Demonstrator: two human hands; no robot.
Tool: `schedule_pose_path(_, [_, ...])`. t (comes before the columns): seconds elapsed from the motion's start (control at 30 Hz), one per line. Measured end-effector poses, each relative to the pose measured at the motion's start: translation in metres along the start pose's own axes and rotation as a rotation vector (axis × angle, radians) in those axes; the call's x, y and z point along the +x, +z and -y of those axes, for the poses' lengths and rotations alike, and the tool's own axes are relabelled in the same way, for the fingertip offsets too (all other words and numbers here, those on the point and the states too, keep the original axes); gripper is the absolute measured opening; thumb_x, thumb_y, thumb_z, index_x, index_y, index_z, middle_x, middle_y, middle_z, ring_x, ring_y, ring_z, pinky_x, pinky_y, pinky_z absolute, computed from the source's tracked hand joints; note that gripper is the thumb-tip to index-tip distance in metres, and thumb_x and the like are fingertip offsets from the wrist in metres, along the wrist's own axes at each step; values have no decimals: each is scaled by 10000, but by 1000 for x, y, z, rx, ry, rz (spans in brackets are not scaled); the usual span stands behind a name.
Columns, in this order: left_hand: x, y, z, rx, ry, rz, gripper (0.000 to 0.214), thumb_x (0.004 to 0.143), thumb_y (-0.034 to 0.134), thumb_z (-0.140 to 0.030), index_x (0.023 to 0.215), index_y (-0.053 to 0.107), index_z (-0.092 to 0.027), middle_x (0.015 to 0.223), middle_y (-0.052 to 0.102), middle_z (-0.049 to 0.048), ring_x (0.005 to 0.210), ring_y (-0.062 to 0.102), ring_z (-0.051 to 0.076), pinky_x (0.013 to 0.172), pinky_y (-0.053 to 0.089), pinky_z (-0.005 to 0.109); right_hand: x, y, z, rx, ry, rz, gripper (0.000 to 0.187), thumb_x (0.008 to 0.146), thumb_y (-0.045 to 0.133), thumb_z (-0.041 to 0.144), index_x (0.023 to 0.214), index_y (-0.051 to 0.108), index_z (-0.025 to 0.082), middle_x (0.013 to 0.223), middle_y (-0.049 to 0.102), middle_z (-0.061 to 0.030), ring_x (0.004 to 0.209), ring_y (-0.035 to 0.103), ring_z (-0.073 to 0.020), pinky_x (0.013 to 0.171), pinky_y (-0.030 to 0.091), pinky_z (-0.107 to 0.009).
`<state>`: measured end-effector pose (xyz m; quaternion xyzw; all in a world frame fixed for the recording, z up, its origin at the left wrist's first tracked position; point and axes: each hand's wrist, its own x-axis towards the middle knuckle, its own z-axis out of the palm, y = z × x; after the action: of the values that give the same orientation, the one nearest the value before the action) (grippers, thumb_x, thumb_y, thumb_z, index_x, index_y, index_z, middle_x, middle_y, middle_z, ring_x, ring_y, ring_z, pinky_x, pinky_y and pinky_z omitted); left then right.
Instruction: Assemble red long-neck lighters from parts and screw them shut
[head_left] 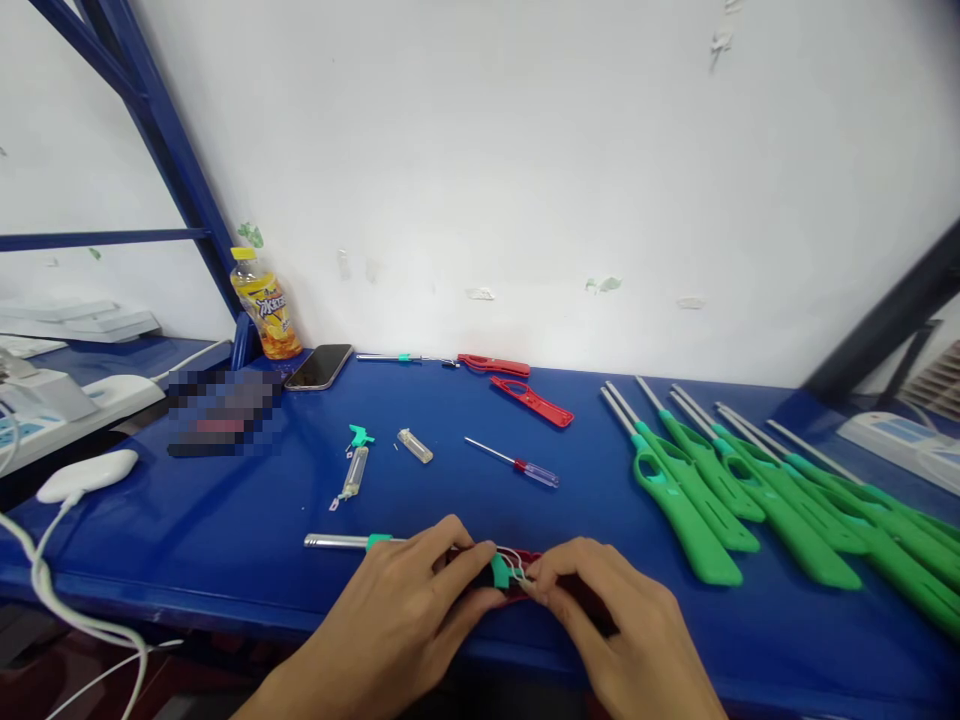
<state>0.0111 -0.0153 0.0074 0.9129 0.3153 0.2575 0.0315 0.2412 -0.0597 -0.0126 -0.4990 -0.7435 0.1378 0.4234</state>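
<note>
Both my hands work on a long-nosed lighter (341, 542) lying at the front of the blue table (420, 500). Its metal tube points left; its red body is mostly hidden under my fingers. My left hand (405, 610) is closed around the body just right of the tube. My right hand (615, 625) pinches thin white wires and a small teal part (501, 572) at the opened red shell. Loose inner lighter parts (354, 470) and a clear fuel tank (415, 446) lie just beyond.
A red-handled screwdriver (514, 463) and two red shell halves (531, 400) lie mid-table. Several green lighters (750, 490) are lined up at the right. A phone (319, 367) and a yellow drink bottle (264, 305) stand by the wall. White cables (45, 590) hang at the left.
</note>
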Motion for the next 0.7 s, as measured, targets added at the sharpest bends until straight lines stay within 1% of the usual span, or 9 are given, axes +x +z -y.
schedule_pose_path(0.13, [-1,0,1,7,-9,-9,231,1137,411,-337,1235,604,-257,1024,672,21,768,708,186,611,531,319,1,2,4,33,-11,-44,168,1052,582,202,942,653,306,929,757,74,816,715,-135,758,531,-229])
schedule_pose_path(0.23, [0,0,1,17,-10,1,223,1137,402,-323,1239,590,-261,1030,674,21,756,714,195,600,535,334,1,3,7,65,3,-51,191,1052,571,179,922,643,300,918,752,77,802,711,-123,757,531,-213])
schedule_pose_path(0.47, [-2,0,0,30,-3,0,211,1133,408,-312,1251,573,-257,1044,685,27,762,725,207,605,548,349,2,4,10,221,54,-35,217,1034,570,146,873,627,279,939,741,62,834,724,-109,769,552,-164])
schedule_pose_path(0.6, [-2,-1,0,31,3,-6,216,1138,393,-318,1246,569,-255,1038,689,28,770,729,208,599,545,346,2,3,10,250,64,-18,222,1031,581,147,857,643,270,951,748,54,851,733,-107,779,555,-153])
schedule_pose_path(0.7, [-1,-1,-1,30,1,12,230,1141,379,-332,1243,571,-258,1034,687,25,755,725,207,600,547,352,2,3,8,238,64,-5,219,1028,596,152,855,659,270,938,759,51,854,741,-111,782,561,-160])
